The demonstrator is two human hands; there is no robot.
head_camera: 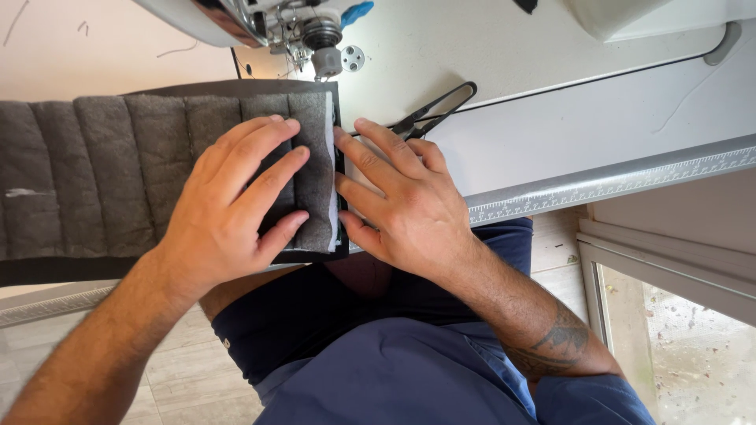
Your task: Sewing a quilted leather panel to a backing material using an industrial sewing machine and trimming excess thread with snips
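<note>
The soft grey padded fabric strip with stitched ribs (157,157) lies flat on the white sewing table (551,118). It looks light and floppy. The left hand (228,197) and right hand (402,197) lie open, pressing flat at its right end, a good place to hold it.

A quilted fabric panel (118,173) lies on the surface (551,118), filling the left half of the frame. The left hand (228,208) rests flat on its right end. The right hand (402,201) sits just right of that, at frame centre, its fingers (354,157) touching the panel's right edge. Thread snips (437,110) lie on the surface just above the right hand. The sewing machine head (307,31) stands at the upper centre, above the panel's right end. A ruler strip (614,182) runs along the surface's near edge, right of the hands.
</note>
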